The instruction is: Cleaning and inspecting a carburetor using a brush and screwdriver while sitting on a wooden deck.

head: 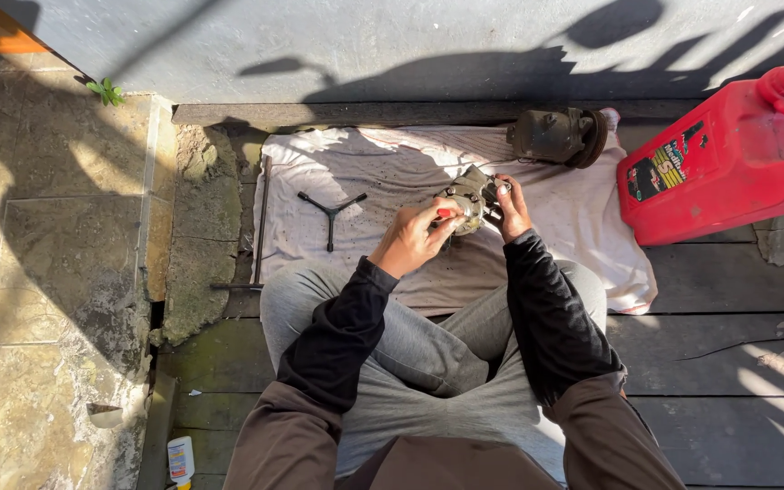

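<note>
Head cam: right hand (512, 210) is wrapped tight round a small grimy metal engine part (471, 195), held up over the white cloth (392, 172). Left hand (410, 240) pinches a red-handled tool (444, 214) against it. Y-shaped wrench (330, 210) lies on cloth w/ another dark part (557, 136); red jug (728, 159) off to the right.

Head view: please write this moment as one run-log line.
left hand: red-handled tool | right hand: grips metal part | below: white cloth

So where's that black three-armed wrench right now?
The three-armed wrench lies on the white cloth, left of the person's left hand, untouched.
</note>
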